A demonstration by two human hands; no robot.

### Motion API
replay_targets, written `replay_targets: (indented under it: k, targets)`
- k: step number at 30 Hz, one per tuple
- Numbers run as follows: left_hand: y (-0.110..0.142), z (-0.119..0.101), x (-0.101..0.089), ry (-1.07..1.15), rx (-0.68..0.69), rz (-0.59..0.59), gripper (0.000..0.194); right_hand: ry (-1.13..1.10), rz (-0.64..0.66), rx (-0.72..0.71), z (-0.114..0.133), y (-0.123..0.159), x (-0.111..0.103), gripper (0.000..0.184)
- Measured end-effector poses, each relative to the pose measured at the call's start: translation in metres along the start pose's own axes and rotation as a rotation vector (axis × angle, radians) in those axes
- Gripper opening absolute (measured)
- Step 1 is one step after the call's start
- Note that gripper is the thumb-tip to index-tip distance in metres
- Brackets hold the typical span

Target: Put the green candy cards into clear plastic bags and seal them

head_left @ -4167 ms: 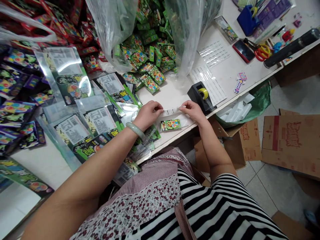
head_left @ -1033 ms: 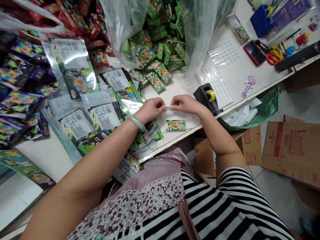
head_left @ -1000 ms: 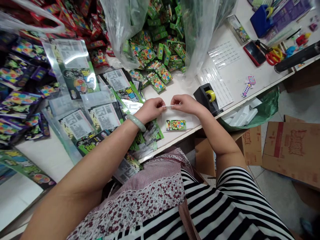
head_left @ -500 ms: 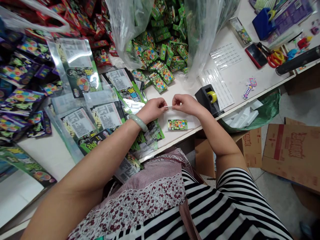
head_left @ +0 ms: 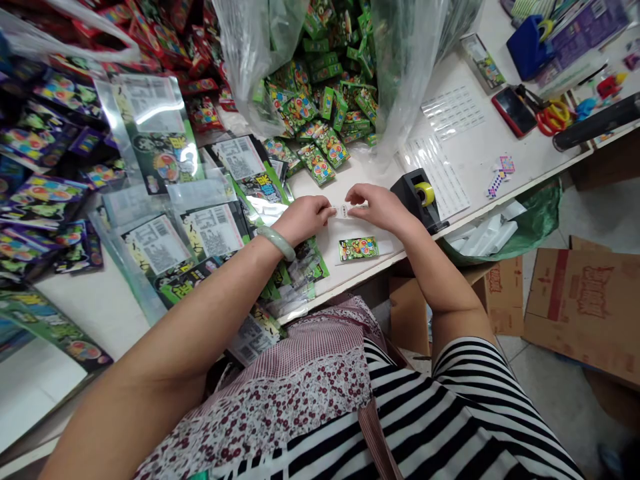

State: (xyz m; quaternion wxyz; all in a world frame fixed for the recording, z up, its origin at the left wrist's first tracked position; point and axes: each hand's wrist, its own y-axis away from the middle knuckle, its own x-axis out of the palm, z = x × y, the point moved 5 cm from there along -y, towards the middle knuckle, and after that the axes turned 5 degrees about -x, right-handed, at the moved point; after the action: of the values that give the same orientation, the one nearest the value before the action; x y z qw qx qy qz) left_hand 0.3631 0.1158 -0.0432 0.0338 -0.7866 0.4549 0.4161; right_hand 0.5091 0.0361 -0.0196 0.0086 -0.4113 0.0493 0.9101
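Over the white table, my left hand [head_left: 307,217], with a pale bangle on its wrist, pinches the left end of a small whitish piece [head_left: 344,211] with a dark mark on it. I cannot make out whether the piece is paper or film. My right hand [head_left: 377,205] holds the other end low by its thumb, its index finger arched above. Just below the hands, a small green printed box [head_left: 359,249] lies flat on a clear bag or sheet. A black tape dispenser [head_left: 417,197] with yellow tape stands right beside my right hand.
Clear plastic bags [head_left: 407,73] surround a heap of green boxes [head_left: 325,100]. Purple packs [head_left: 45,173] and red packs [head_left: 165,33] pile up left. Printed pouches [head_left: 215,227] lie beside my left arm. Farther right are sticker sheets [head_left: 440,173], a phone [head_left: 513,111] and scissors [head_left: 554,117].
My hands have drawn slightly apart, and more of the whitish piece shows between them. My right index finger has lifted. The small green box has shifted a little to the right.
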Motion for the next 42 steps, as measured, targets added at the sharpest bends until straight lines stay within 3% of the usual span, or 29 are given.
replay_targets:
  k: [4,7,12,18,24,28,33,38,42]
  targets:
    - [-0.002,0.001,-0.004,-0.035,0.006,-0.040,0.024,-0.038,-0.070,0.025,-0.019,0.015,-0.015,0.039]
    - [-0.003,0.004,-0.004,-0.018,-0.010,-0.036,0.024,-0.129,-0.030,0.100,-0.042,0.027,-0.016,0.048]
    - [-0.005,0.005,-0.004,-0.063,-0.003,-0.055,0.025,-0.299,-0.095,0.172,-0.059,0.036,-0.013,0.031]
    - [-0.010,0.005,-0.002,-0.174,-0.065,-0.026,0.024,-0.423,-0.120,0.313,-0.065,0.036,-0.003,0.028]
    - [-0.012,-0.001,0.005,-0.409,-0.072,0.008,0.031,-0.309,-0.197,0.320,-0.073,0.038,0.002,0.016]
    - [-0.009,-0.005,0.007,-0.486,-0.061,0.053,0.033,-0.117,-0.232,0.236,-0.061,0.041,-0.002,0.007]
    - [-0.006,-0.010,0.009,-0.549,-0.080,0.083,0.032,0.113,-0.314,0.147,-0.044,0.048,-0.005,0.010]
    - [-0.003,-0.012,0.011,-0.564,-0.084,0.092,0.033,-0.194,-0.551,0.176,-0.052,0.064,-0.009,0.009]
    - [0.000,-0.018,0.009,-0.556,-0.055,0.097,0.033,-0.467,-0.689,0.247,-0.054,0.080,-0.016,0.022]
